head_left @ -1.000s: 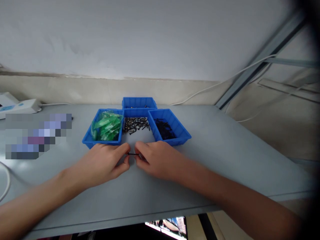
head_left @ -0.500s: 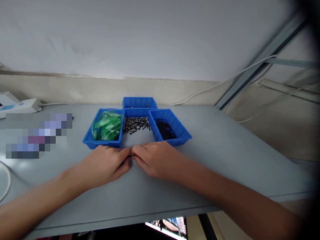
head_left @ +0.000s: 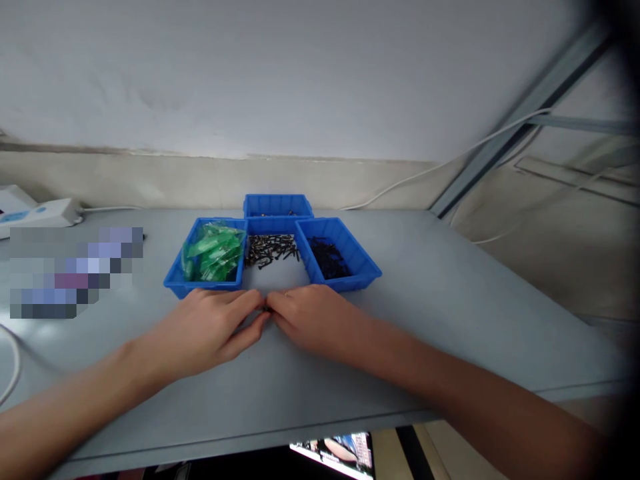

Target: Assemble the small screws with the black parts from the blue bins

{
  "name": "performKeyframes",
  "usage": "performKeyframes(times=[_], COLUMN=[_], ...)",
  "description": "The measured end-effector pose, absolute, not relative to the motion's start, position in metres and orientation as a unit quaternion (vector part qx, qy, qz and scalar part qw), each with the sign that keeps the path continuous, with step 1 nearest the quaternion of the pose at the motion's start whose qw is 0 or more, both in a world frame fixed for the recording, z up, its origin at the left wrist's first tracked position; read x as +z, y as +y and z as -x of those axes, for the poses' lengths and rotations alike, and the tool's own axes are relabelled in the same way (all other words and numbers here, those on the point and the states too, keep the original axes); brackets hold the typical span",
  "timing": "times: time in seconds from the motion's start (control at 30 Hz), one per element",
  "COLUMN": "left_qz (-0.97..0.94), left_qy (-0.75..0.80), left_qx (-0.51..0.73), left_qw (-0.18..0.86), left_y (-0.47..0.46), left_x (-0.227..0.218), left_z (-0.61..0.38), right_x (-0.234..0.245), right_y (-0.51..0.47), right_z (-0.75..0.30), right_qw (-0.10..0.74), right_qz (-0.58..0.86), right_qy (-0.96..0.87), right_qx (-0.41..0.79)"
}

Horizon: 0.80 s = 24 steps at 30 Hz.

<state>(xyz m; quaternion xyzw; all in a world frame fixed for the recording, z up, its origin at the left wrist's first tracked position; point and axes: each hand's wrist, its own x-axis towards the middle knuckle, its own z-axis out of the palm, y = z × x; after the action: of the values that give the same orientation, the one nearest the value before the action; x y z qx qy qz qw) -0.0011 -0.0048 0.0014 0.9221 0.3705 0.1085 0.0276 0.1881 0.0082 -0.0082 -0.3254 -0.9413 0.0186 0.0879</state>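
Fingertip to fingertip, my left hand [head_left: 215, 330] and my right hand [head_left: 315, 317] meet just in front of the blue bins. Both are closed in a pinch on a small dark screw [head_left: 267, 309], mostly hidden by the fingers. Beyond them, a pile of loose dark screws [head_left: 273, 249] lies between the side bins. The left blue bin [head_left: 200, 287] contains green plastic bags [head_left: 215, 252]. Black screw-like pieces [head_left: 327, 258] fill part of the right blue bin [head_left: 353, 247]. A third blue bin [head_left: 277, 205] at the back has small bits in it, too small to name.
The grey table [head_left: 450, 300] runs back to the wall. At the left are a white device [head_left: 45, 213], a blurred-out object [head_left: 80, 273] and a white cable [head_left: 15, 360]. A metal frame post [head_left: 520, 117] rises at the right. A lit screen [head_left: 340, 450] shows below the table edge.
The fingertips of my two hands have come closer together, and less of the dark screw shows between them. My left finger and thumb have shifted slightly right. The bins stand as before.
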Motion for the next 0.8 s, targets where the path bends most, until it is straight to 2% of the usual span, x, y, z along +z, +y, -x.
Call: performKeyframes(times=[0.37,0.67,0.8], left_qz=[-0.923,-0.910,-0.906], left_qy=[0.350,0.412,0.423], left_qx=[0.162,0.048,0.010], left_qw=[0.019,-0.028,-0.018], left_y=[-0.0049,-0.0021,-0.0022], left_x=[0.0002,0.0005,0.0002], left_z=[0.0018,0.0026,0.0000], right_x=[-0.0044,-0.0049,-0.0037], right_y=[0.0104,0.0062,0.0046], right_z=[-0.1863,-0.1889,-0.1880], right_qw=[0.091,0.077,0.088], right_qz=[0.334,0.366,0.358], right_qy=[-0.936,-0.927,-0.929], right_qx=[0.059,-0.021,-0.026])
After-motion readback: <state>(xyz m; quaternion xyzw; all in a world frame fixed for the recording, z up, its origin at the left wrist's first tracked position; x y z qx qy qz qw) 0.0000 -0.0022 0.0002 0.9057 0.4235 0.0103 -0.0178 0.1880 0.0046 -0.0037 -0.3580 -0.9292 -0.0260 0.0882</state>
